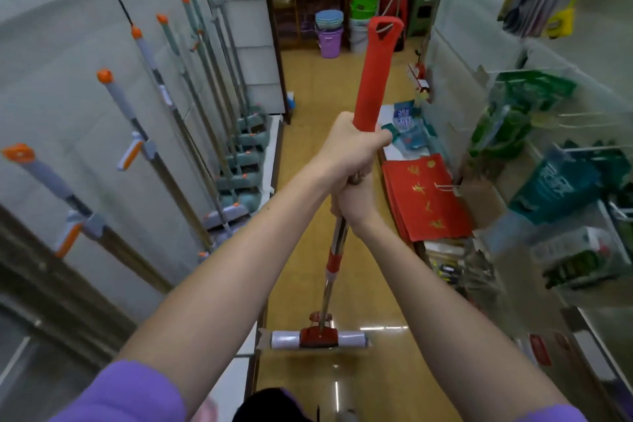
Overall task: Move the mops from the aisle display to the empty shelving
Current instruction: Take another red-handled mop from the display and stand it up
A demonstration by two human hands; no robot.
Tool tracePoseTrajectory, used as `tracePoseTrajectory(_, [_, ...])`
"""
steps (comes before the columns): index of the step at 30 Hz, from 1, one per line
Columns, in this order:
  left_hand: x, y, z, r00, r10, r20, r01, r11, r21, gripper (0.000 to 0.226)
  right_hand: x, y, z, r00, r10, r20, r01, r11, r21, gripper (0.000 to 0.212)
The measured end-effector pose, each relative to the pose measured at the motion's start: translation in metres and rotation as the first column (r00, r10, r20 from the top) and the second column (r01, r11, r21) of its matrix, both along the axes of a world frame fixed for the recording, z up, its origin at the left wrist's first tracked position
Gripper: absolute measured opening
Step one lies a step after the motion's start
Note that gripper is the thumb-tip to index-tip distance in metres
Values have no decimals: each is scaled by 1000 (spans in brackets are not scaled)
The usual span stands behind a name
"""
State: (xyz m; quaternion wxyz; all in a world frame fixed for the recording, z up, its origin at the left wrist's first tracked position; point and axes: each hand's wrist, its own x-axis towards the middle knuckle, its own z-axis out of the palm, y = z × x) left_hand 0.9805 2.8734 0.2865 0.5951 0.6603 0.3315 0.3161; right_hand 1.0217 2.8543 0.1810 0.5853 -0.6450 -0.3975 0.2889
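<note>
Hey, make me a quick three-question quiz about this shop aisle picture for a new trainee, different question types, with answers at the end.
1. True or false: both hands grip the red-handled squeeze mop.
2. Multiple choice: the row of grey mops with orange caps leans against the wall on the person's A) left, B) right, C) far end of the aisle.
3. Fill in: the purple plastic bucket stands on the floor at the ____ end of the aisle.

Key:
1. True: the left hand grips the base of the red grip, and the right hand grips the metal pole just below.
2. A.
3. Far.
</note>
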Motion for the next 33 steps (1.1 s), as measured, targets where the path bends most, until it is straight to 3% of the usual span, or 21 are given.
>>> tracePoseTrajectory(3, [24,66,-1,1000,-25,11,25,1000,12,43,27,61,2,999,3,32,-3,1000,-8,34])
tracePoseTrajectory(10, [86,240,-16,998,-10,59,11,1000,-8,42,85,233,-3,999,-45,12,46,997,-60,32])
tracePoseTrajectory(15, [132,364,0,994,-89,66,92,995,-35,39,126,352,13,982,-188,12,188,975,-116,25])
tracePoseTrajectory(21, [189,464,18,974,-205,92,205,979,10,42,182,452,36,954,-262,148,282,950,-134,31])
tracePoseTrajectory(24, [222,520,17,966,-237,107,236,972,19,42,213,506,35,946,-310,93,320,940,-118,25])
tracePoseTrajectory(30, [319,631,3,942,-318,102,319,948,8,41,302,614,27,901,-404,160,424,896,-128,17])
tracePoseTrajectory(33, [380,685,-6,929,-362,74,363,932,0,41,359,666,16,885,-461,65,465,876,-124,19])
